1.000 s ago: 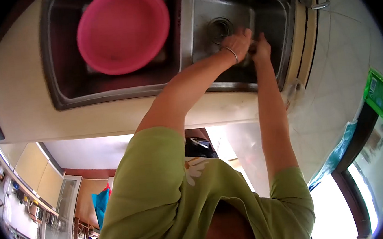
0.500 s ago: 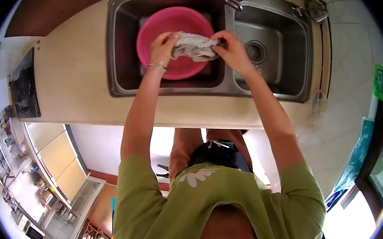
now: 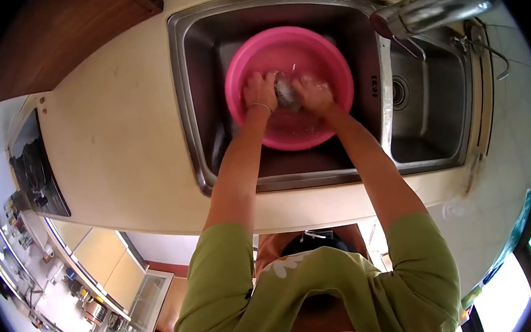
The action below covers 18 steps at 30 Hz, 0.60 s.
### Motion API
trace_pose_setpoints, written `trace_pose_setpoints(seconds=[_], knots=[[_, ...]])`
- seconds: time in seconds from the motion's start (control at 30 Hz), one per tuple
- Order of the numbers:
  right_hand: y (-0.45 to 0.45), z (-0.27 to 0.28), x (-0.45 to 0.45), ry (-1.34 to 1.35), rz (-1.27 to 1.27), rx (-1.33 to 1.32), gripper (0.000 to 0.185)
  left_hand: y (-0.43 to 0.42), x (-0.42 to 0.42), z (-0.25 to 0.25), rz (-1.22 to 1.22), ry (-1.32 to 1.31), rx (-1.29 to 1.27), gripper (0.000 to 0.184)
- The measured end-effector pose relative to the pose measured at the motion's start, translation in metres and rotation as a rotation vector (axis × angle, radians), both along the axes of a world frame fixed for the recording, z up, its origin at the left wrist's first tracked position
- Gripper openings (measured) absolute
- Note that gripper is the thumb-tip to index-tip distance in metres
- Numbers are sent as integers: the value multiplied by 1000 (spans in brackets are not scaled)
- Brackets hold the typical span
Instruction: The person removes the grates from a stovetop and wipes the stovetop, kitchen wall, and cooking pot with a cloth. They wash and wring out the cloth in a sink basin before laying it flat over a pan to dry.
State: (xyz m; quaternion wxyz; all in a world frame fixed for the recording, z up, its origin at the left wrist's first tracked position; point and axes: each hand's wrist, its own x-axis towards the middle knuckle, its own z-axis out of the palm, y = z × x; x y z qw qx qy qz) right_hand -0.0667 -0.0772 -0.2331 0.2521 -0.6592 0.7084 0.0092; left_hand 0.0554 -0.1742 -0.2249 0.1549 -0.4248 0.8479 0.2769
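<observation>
A pink basin (image 3: 243, 121) with water in it sits in the larger, left bowl of the steel sink. Both of my hands are down inside it. Between them lies a wet, greyish-white cloth (image 3: 286, 91), partly under the water. My left hand (image 3: 261, 91), with a thin bracelet at the wrist, is at the cloth's left side, its fingers closed against it. My right hand (image 3: 314, 93) is at the cloth's right side, blurred by water and motion, so its fingers cannot be made out clearly.
A metal faucet (image 3: 446, 9) reaches over the sink's divider at the upper right. The smaller sink bowl (image 3: 426, 109) with its drain lies to the right. A beige counter (image 3: 113, 134) runs along the left, with a dark stove top (image 3: 36, 165) beyond and a brown wooden panel (image 3: 74, 34) above.
My hands have moved from the small bowl to the pink basin. Half a second ago they held the cloth stretched above it; now hands and cloth are down in the water. The view has shifted.
</observation>
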Motion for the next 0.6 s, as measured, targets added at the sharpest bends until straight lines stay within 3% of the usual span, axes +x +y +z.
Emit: trace_pose_setpoints(seconds=[0.03, 0.1, 0.13, 0.2, 0.23, 0.27, 0.33, 0.37, 0.47, 0.5, 0.53, 0.57, 0.6], knots=[[-12, -2, -2, -73, -410, -30, 36, -3, 1, 5, -10, -1, 8, 48], [-19, -3, 9, -249, -1112, -102, 39, -4, 2, 18, 340, 200, 105, 53], [-18, -11, 25, -251, -1131, -100, 39, -5, 3, 10, 322, 194, 108, 53], [-14, -35, 53, -323, -750, -578, 39, -8, 1, -16, 696, 748, 457, 63], [-18, -18, 65, -447, -765, -527, 35, -10, 3, 4, 821, 879, 924, 84], [-21, 9, 77, -571, -777, -476, 32, -12, 5, 3, 882, 1023, 1160, 83], [-17, 63, 93, -756, -770, -413, 26, -17, 16, 29, 1160, 934, 1418, 83], [-14, 77, 102, -752, -782, -423, 26, -15, 16, 31, 1248, 1074, 1563, 77], [-7, 106, 121, -722, -678, -502, 15, 3, 22, 41, 1070, 1110, 1515, 68], [-8, 115, 120, -631, -665, -444, 14, 3, 14, 37, 976, 1113, 1560, 56], [-9, 118, 118, -541, -651, -384, 19, 8, 10, 16, 966, 1106, 1566, 56], [-16, 108, 106, -430, -620, -321, 36, 21, 14, -25, 966, 1284, 1450, 55], [-25, 93, 93, -337, -702, -248, 38, 35, 20, -63, 963, 1454, 1321, 56]])
